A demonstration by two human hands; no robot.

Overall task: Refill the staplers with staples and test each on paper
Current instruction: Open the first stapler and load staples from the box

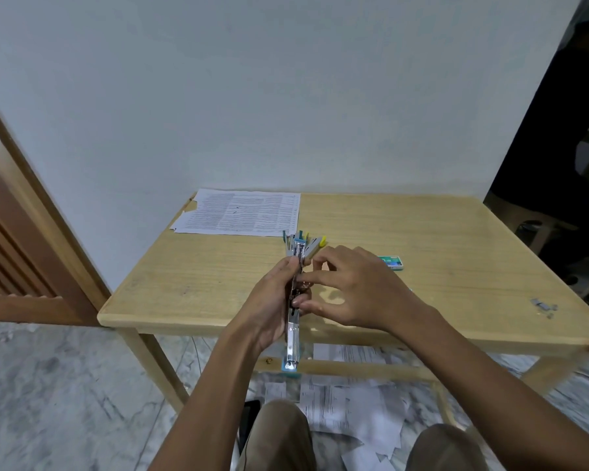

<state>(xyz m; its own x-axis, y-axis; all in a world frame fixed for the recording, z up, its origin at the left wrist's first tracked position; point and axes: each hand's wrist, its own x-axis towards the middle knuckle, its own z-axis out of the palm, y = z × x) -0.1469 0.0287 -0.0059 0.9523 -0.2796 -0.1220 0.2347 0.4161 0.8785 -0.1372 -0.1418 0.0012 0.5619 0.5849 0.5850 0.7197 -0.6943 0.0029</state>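
My left hand (269, 300) grips a stapler (293, 341) that is swung fully open, its metal staple channel facing up and its blue end pointing toward me. My right hand (347, 290) hovers over the channel with thumb and fingertips pinched at its middle; whether staples sit between them I cannot tell. More staplers (306, 243) with yellow and blue ends lie in a bunch just beyond my hands. A green staple box (391, 261) rests to the right. Printed paper (242, 214) lies at the table's far left corner.
The wooden table (456, 239) stands against a white wall. Loose staple strips (544, 306) lie near its right edge. Printed sheets (347, 402) litter the marble floor under the table. A wooden door (17, 239) is at the left.
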